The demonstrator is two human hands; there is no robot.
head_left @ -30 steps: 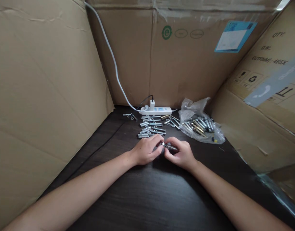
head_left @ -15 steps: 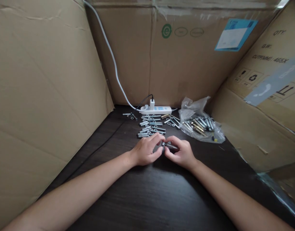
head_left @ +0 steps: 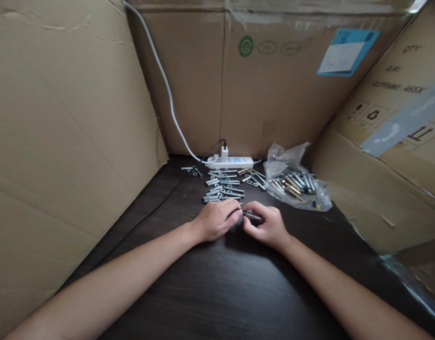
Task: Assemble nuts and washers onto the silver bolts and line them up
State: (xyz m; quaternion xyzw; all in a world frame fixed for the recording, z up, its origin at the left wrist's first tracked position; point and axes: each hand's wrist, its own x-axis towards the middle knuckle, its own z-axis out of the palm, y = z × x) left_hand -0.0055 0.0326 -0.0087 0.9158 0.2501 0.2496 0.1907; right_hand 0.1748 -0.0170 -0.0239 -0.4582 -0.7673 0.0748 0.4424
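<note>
Between thumb and fingers, my right hand (head_left: 268, 223) holds a silvery expansion bolt (head_left: 253, 216) lying nearly level, its end pointing left. My left hand (head_left: 217, 220) meets that end with thumb and forefinger pinched together around the nut, which the fingertips mostly cover. Just beyond my left hand lie rows of taken-apart bolts, sleeves and washers (head_left: 224, 182). To their right, several loose sleeves, bolts and washers (head_left: 253, 179) lie beside a clear plastic bag (head_left: 286, 153) with a heap of expansion bolts (head_left: 297, 183) on it.
A white power strip (head_left: 234, 163) with a plugged-in charger stands against the back cardboard wall (head_left: 189, 94). A black cable (head_left: 142, 219) crosses the dark table (head_left: 210, 293) on the left. Cardboard walls enclose both sides. A few small metal parts (head_left: 195, 171) lie back left.
The thumb and fingers of my left hand, apart around the nut before, have closed together at the bolt's left end. My right hand stays nearly still with the bolt.
</note>
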